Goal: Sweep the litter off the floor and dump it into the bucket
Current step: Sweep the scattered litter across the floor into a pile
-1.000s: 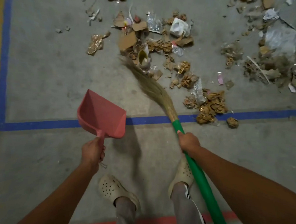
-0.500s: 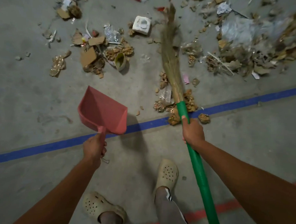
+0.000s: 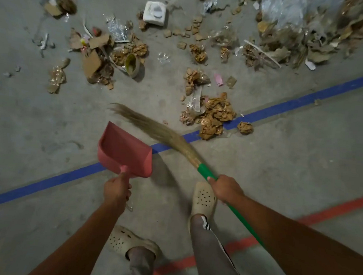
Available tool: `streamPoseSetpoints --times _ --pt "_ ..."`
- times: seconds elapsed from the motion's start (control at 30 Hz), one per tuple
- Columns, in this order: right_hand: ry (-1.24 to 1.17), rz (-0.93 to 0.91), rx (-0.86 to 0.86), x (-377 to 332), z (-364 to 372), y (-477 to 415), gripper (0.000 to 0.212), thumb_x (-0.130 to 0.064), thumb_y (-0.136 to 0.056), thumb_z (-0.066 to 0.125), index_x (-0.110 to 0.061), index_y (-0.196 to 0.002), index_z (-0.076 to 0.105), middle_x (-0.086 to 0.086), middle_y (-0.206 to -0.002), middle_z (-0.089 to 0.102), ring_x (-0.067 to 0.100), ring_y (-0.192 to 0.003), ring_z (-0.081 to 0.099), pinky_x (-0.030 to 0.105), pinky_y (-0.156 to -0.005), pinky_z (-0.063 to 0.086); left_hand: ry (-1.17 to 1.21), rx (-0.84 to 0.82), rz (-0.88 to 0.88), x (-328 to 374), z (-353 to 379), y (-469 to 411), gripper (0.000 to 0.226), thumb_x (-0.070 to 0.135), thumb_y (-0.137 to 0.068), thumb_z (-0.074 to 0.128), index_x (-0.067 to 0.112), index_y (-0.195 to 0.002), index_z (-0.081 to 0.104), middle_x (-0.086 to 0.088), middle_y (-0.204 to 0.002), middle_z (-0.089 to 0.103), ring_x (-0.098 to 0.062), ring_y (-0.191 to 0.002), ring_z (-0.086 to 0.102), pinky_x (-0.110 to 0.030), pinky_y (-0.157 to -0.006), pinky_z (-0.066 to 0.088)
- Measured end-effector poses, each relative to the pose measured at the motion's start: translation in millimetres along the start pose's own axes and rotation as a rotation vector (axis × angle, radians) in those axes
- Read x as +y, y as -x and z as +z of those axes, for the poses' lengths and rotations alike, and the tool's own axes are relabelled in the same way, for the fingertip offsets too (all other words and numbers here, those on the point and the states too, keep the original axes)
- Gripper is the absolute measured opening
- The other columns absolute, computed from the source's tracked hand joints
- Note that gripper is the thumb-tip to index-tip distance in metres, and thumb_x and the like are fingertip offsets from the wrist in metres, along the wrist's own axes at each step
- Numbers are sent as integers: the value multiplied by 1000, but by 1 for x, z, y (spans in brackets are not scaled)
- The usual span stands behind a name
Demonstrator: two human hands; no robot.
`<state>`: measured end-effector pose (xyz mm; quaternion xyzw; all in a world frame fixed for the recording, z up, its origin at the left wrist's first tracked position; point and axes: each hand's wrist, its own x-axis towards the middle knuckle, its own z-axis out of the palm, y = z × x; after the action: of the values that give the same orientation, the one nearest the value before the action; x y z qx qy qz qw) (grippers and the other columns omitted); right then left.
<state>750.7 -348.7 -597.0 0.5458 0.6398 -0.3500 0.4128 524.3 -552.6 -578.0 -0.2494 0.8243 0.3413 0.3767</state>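
Item: a pink dustpan (image 3: 125,153) is being gripped by its handle in the left hand (image 3: 117,189), fingers clenched around it, with the pan being held at roughly 11 o'clock from that hand and seemingly raised off the floor (image 3: 50,130). Item: a broom (image 3: 176,141) is being grasped on its green handle by the right hand (image 3: 226,189), fully closed; the bristles are being trailed toward 10 o'clock from that hand, ending just beyond the pan's open mouth and blurred. Item: litter is lying scattered across the upper floor, from 10 o'clock round to 2 o'clock of the dustpan, with the nearest clump of crumpled brown wrappers (image 3: 214,116) resting on the blue line (image 3: 283,104) at 2 o'clock. Item: a white box (image 3: 155,13) is sitting at 12 o'clock, well apart. The bucket is not being shown. Risks, as judged: nothing is being collected while the pan is held aloft; light scraps may be flicked past or beneath its lip if the stroke is made fast; the thin bristles may be dragged over heavier cardboard, leaving it behind.
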Motion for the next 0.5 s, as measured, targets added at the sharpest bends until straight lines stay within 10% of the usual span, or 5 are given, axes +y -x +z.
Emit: streamPoseSetpoints --times 0.23,0.5 --pt "-279 178 166 -2 -58 -42 59 -56 -104 37 -4 -96 64 14 -80 70 25 -55 64 29 -55 51 -35 -82 62 14 25 0 41 51 -95 61 11 -89 62 -9 -70 52 -15 -45 38 -18 -36 26" --pt "-620 142 505 -4 -118 -48 65 -60 -102 33 -4 -101 65 19 -90 73 35 -69 71 42 -68 61 -32 -139 176 46 42 5 48 54 -93 61 7 -90 65 -13 -72 53 -16 -42 39 -22 -38 26"
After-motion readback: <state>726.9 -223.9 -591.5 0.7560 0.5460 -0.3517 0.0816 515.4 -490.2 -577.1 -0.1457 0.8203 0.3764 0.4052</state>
